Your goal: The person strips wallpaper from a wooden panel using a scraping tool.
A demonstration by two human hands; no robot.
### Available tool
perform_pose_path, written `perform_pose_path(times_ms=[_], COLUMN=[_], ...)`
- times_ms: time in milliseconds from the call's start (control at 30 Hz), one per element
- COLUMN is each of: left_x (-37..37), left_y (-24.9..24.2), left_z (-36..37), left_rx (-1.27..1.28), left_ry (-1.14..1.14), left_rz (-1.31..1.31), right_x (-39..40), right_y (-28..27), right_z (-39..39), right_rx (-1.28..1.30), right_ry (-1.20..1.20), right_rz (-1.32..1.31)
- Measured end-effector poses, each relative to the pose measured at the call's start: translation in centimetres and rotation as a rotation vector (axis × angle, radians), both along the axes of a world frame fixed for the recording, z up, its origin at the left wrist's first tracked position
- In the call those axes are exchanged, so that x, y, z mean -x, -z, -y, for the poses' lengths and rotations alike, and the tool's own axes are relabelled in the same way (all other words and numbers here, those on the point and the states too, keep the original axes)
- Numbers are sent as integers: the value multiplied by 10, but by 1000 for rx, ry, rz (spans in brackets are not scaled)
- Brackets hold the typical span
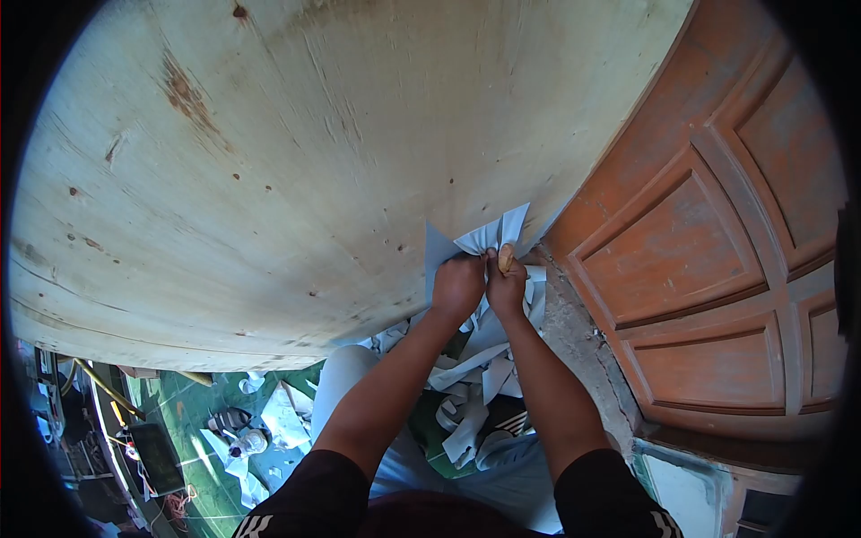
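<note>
Pale, knotted plywood [287, 179] dominates the background. Near its lower right edge, left hand [458, 287] and right hand [507, 291] pinch a thin, pale-grey, creased sheet [482, 237], probably light, easily torn, best held beside its folds; the right clasps a tan, rounded object [507, 258].

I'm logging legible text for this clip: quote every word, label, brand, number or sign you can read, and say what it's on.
No text can be read anywhere.
Black sleeves: white stripes, no readable lettering.
Pale sheet, wooden panel, brown door: no lettering visible.
Clear container on the green floor: too small and blurred to tell.
</note>
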State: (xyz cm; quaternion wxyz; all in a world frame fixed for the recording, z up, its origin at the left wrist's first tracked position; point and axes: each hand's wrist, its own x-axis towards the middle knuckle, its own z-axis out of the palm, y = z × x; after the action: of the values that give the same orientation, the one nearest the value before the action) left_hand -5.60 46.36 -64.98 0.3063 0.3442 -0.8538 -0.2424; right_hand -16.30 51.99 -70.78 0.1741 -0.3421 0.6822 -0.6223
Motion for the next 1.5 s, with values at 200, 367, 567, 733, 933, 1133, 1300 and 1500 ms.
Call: perform_pose_path(times_ms=[200, 367, 567, 733, 933, 1133, 1300, 1500], left_x=[-1, 4, 6, 32, 21, 26, 25, 29], left_y=[15, 16, 20, -8, 24, 49, 44, 80], left_z=[-11, -28, -15, -16, -22, -31, -44, -75], left_rx=[-205, -652, -903, -1330, -1191, -997, -753, -548], left_ry=[-10, 44, 117, 120, 204, 100, 12, 11], left_rz=[49, -446, -559, -814, -594, -511, -422, -464], right_x=[44, 42, 32, 30, 26, 44, 56, 23], right_y=[-2, -17, -11, -9, 14, 15, 0, -83], right_z=[-19, -32, -40, -47, -54, -82, -91, -46], right_rx=[-60, -13, -67, -16, 32, 27, -32, -319], right_ry=[-187, -191, -181, -198, -243, -391, -115, -264], right_rz=[-550, -668, -492, -523, -510, -597, -470, -299])
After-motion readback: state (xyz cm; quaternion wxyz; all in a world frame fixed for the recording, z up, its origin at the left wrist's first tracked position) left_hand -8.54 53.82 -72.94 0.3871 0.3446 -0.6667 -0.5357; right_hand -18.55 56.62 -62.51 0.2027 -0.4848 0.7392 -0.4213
